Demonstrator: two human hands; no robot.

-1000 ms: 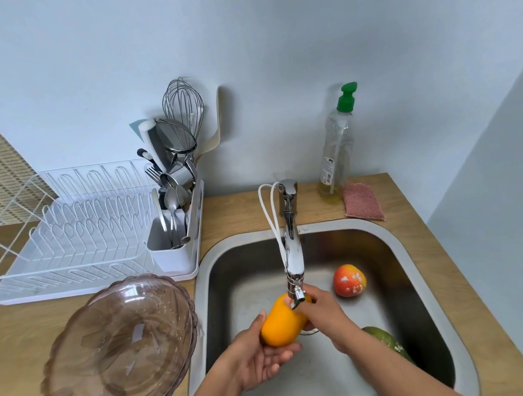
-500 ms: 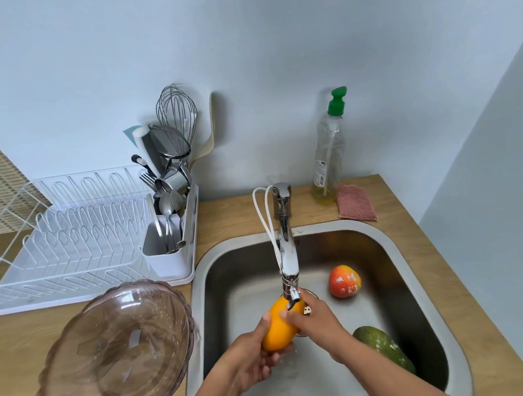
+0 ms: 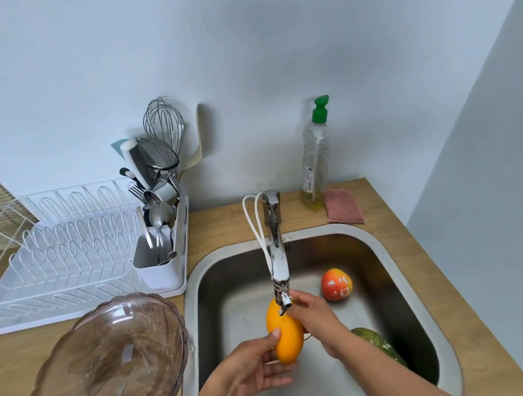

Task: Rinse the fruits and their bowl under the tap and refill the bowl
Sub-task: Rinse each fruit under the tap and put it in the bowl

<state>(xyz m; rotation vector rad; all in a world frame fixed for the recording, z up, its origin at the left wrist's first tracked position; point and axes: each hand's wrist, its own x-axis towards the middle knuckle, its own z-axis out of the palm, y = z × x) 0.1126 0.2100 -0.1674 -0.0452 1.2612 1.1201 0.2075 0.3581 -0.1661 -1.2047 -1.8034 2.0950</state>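
Your left hand (image 3: 259, 369) is gripping the orange fruit (image 3: 287, 337) beneath the tap (image 3: 278, 262) while your right hand (image 3: 315, 315) is curling round its far side; be rotating it slowly, rubbing every face.

A home kitchen: the oval orange fruit (image 3: 284, 334) is gripped over a stainless steel sink (image 3: 231, 278), with a white wire dish rack (image 3: 61, 257) to its left and a green-capped clear soap bottle (image 3: 315, 161) beyond.
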